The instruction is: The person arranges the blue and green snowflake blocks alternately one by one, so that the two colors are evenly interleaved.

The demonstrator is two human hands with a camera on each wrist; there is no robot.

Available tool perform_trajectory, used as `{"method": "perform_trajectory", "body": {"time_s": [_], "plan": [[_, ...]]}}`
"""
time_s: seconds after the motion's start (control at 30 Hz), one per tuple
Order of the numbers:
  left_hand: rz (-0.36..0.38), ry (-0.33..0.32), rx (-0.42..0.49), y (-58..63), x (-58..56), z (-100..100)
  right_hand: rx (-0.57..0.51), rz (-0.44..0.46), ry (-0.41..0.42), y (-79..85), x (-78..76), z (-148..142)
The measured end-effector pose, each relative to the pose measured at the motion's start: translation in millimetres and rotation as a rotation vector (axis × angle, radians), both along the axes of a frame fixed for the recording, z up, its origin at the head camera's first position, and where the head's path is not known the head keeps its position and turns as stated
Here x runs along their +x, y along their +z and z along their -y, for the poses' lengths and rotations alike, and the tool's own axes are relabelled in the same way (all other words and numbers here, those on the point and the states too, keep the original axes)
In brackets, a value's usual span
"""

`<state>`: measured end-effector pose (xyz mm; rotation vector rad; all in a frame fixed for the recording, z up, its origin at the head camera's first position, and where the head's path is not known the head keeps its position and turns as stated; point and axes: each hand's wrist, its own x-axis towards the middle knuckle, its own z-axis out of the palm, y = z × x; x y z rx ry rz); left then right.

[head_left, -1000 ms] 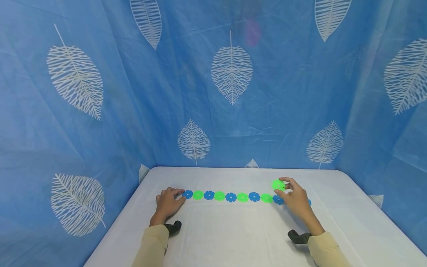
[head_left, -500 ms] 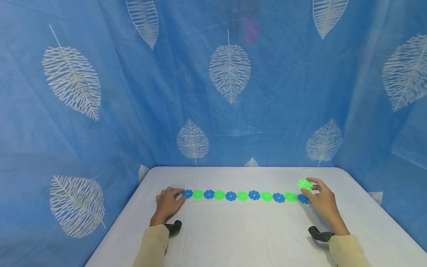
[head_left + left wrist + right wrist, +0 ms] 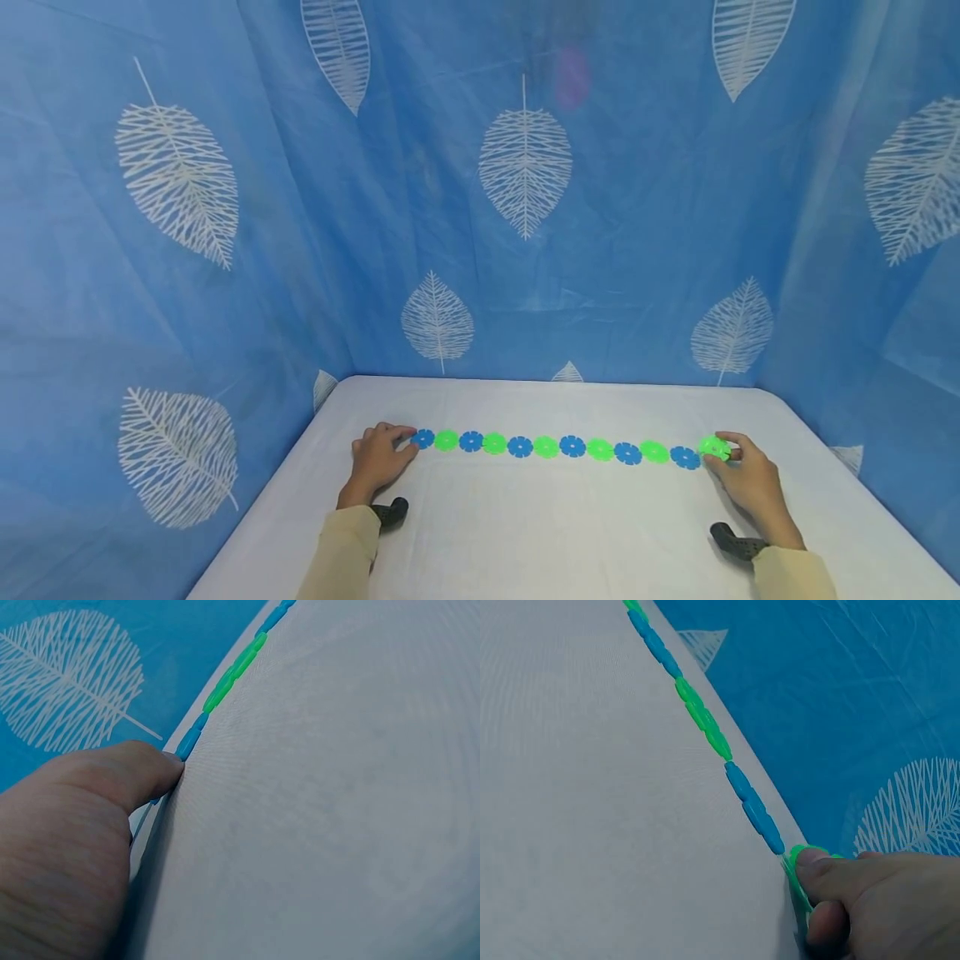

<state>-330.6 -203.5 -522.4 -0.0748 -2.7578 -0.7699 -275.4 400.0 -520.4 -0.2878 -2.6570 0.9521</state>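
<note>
A row of blue and green notched plastic discs (image 3: 546, 447) lies across the white table, colours alternating. At its left end my left hand (image 3: 377, 460) pinches the edge of the first blue disc (image 3: 423, 438) between thumb and fingers; in the left wrist view the thumb (image 3: 150, 776) covers part of it. My right hand (image 3: 752, 482) holds a green disc (image 3: 715, 447) at the right end, beside the last blue disc (image 3: 686, 457). That green disc looks slightly tilted, and in the right wrist view its near edge (image 3: 799, 889) shows under the thumb.
A white cloth covers the table (image 3: 525, 533). Behind and at both sides hangs a blue curtain (image 3: 622, 208) with white leaf prints. Black wrist mounts (image 3: 392, 512) sit below both hands.
My right hand has carried the green disc rightward, then lowered it to the row's right end. The discs it had covered now show. My left hand has stayed in place.
</note>
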Motion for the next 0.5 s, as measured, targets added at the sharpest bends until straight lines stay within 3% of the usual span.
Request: {"method": "perform_trajectory", "body": {"time_s": [0.5], "plan": [[0.007, -0.005, 0.006, -0.1, 4.2, -0.6, 0.066, 0.084, -0.039, 0.6, -2.5, 1.2]]}}
